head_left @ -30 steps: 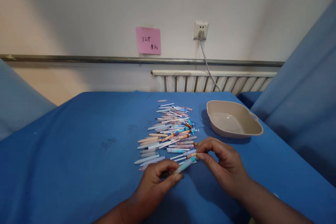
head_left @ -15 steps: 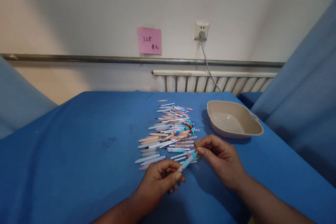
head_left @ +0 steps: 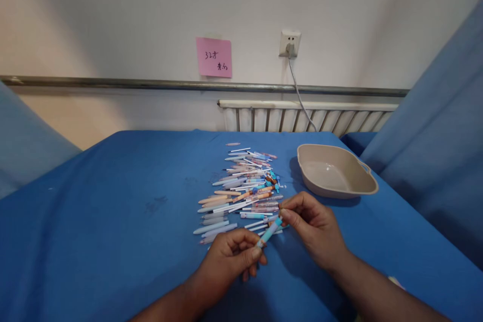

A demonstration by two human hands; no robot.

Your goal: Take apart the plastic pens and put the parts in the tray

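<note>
My left hand is closed round the lower end of a light blue pen barrel with a teal band, held at a slant above the blue cloth. At the barrel's upper end, the thumb and forefinger of my right hand are pinched together. A small brown bit shows by those fingertips; whether it belongs to this pen I cannot tell. Just beyond both hands lie many loose pen parts: pastel pen barrels, white refills and small teal and brown pieces.
A beige plastic basin stands on the blue cloth at the right. Behind the table are a radiator, a wall rail and a plugged-in cable. Blue curtains hang at both sides.
Both hands keep the pen barrel in almost the same place. My right hand has shifted very slightly left. The pile and basin stay as they were.
</note>
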